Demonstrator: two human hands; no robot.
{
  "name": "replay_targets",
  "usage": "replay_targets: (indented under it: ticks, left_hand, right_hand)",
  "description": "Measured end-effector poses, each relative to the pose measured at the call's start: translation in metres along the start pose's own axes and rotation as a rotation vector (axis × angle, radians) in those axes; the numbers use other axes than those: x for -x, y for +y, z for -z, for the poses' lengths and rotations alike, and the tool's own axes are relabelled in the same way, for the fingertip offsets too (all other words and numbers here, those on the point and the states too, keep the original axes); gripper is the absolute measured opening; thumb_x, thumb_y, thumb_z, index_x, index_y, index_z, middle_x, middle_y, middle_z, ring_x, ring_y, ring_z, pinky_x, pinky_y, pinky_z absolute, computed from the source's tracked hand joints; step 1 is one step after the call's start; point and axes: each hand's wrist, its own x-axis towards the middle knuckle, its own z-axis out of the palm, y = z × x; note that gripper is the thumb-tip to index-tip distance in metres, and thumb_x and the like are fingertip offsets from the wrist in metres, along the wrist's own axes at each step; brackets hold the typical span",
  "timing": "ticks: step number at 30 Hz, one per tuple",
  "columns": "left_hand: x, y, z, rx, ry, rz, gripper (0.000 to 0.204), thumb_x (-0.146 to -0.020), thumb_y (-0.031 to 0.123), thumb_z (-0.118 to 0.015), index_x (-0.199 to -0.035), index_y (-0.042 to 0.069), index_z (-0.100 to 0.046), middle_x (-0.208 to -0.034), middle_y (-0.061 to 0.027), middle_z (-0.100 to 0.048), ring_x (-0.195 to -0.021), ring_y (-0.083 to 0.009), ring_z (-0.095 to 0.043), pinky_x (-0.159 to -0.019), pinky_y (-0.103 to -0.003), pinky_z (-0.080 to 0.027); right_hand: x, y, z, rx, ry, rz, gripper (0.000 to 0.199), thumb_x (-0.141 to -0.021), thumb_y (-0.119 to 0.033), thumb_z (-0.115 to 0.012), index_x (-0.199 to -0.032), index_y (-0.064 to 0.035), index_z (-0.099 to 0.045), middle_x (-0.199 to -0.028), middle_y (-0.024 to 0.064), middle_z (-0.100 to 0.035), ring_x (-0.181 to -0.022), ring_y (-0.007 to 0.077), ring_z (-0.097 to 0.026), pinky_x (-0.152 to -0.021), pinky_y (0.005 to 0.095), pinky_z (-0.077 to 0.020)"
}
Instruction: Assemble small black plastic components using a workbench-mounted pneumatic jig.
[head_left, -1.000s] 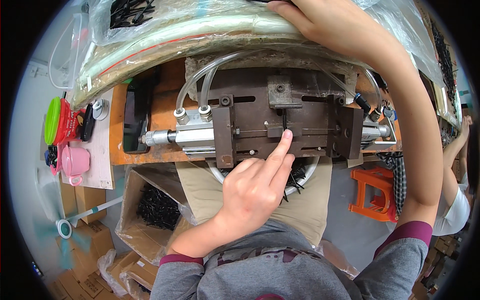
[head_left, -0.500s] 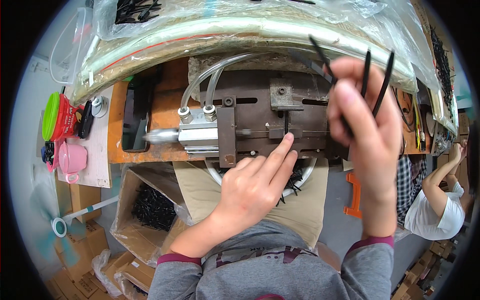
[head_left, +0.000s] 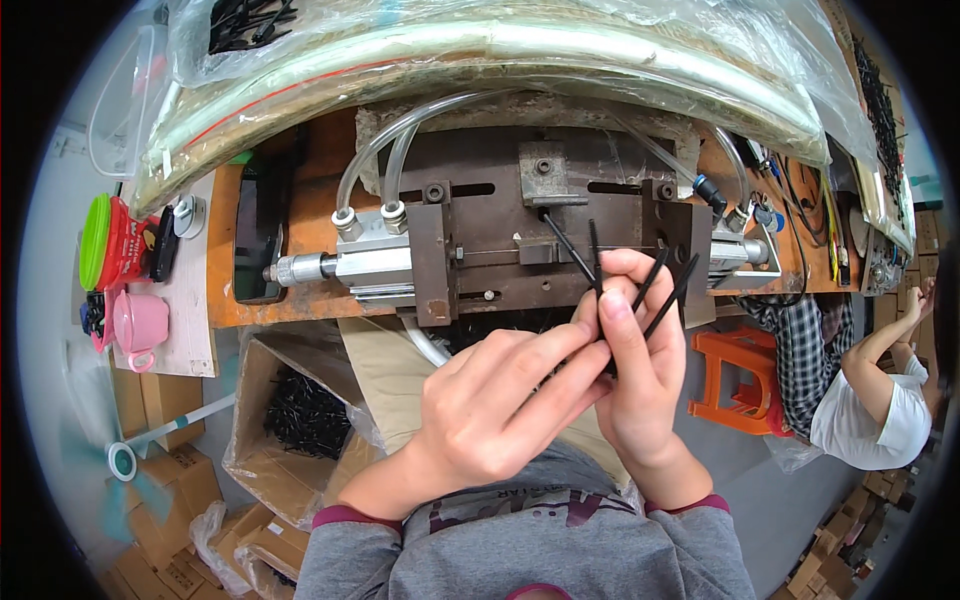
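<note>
Black sticks (head_left: 681, 281) fan out forward from within the right grip (head_left: 641, 375).

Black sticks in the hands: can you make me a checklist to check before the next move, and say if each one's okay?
1. Right hand holds black sticks: ok, several poke out.
2. Sticks all point one way: not ok, they fan out.
3. Left hand has a firm grip: cannot tell, its fingertips crowd against the right hand's.
4. Fingers off the small centre block: ok, both hands are nearer the person.
5. Clear tubes on the left cylinder attached: ok, both reach their fittings.
6. Machine switched off: cannot tell.
</note>
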Motion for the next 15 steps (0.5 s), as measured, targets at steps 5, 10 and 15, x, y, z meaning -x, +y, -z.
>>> replay_targets:
  ticks: [5,10,15]
  left_hand:
    - [0.003,0.0,0.002,0.009,-0.073,0.0,0.039,-0.061,0.007,-0.087,-0.099,0.004,-0.076,-0.099,-0.0075,-0.069,-0.075,-0.0211,-0.067,-0.06,-0.03,-0.054]
    - [0.006,-0.001,0.007,-0.059,-0.133,0.039,0.04,-0.063,0.005,-0.084,-0.102,0.004,-0.076,-0.095,-0.0055,-0.068,-0.068,-0.0172,-0.065,-0.057,-0.028,-0.053]
    - [0.003,0.002,0.007,-0.15,-0.179,0.024,0.04,-0.065,0.005,-0.082,-0.104,0.006,-0.077,-0.092,-0.0044,-0.066,-0.065,-0.0162,-0.064,-0.056,-0.028,-0.052]
  right_hand:
    - [0.008,0.008,-0.005,0.013,0.022,-0.06,0.026,-0.106,-0.009,-0.048,-0.13,-0.0011,-0.046,-0.082,0.0006,-0.054,-0.073,0.0049,-0.048,-0.066,0.0201,-0.0403]
    - [0.011,0.011,0.0,0.069,-0.009,-0.039,0.025,-0.107,-0.012,-0.045,-0.13,-0.0022,-0.045,-0.081,0.0027,-0.056,-0.069,0.0059,-0.048,-0.062,0.0206,-0.0401]
    - [0.014,0.012,0.003,0.138,0.002,-0.038,0.026,-0.107,-0.011,-0.044,-0.131,-0.0024,-0.043,-0.081,0.0044,-0.059,-0.066,0.0059,-0.05,-0.058,0.0202,-0.0413]
